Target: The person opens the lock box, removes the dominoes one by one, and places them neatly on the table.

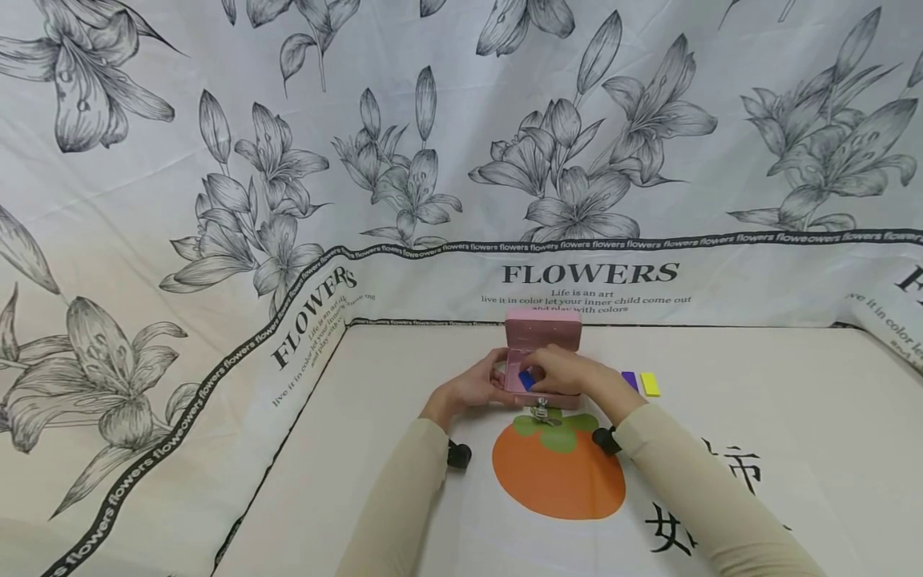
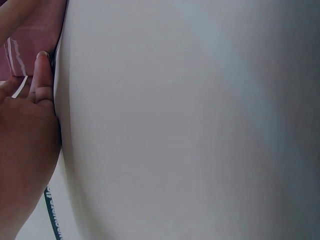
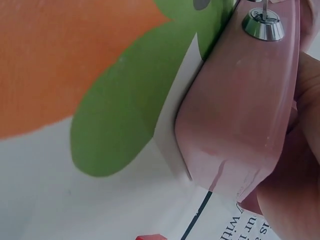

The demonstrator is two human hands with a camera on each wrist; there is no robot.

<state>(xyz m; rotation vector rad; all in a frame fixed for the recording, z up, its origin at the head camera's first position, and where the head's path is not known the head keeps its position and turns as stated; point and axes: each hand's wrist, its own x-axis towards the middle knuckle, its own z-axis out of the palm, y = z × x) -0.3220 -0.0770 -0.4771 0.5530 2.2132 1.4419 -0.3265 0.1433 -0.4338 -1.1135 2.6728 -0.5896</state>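
A pink lockable box (image 1: 542, 330) stands on the white surface with its lid raised at the back. My left hand (image 1: 472, 385) grips the box by its left side; the left wrist view shows its fingers (image 2: 44, 75) against the pink wall (image 2: 37, 35). Over the box's opening, my right hand (image 1: 570, 370) pinches a small blue block (image 1: 526, 380). At the front of the box is a silver lock (image 3: 263, 27) with a key in it. In the right wrist view the box wall hides the block and most of the fingers.
To the right of the box lie a purple block (image 1: 630, 380) and a yellow block (image 1: 650, 385). A red piece (image 3: 151, 237) peeks in at the bottom of the right wrist view. An orange persimmon print (image 1: 558, 477) covers the surface before the box. Flower-printed cloth (image 1: 404, 280) hangs behind.
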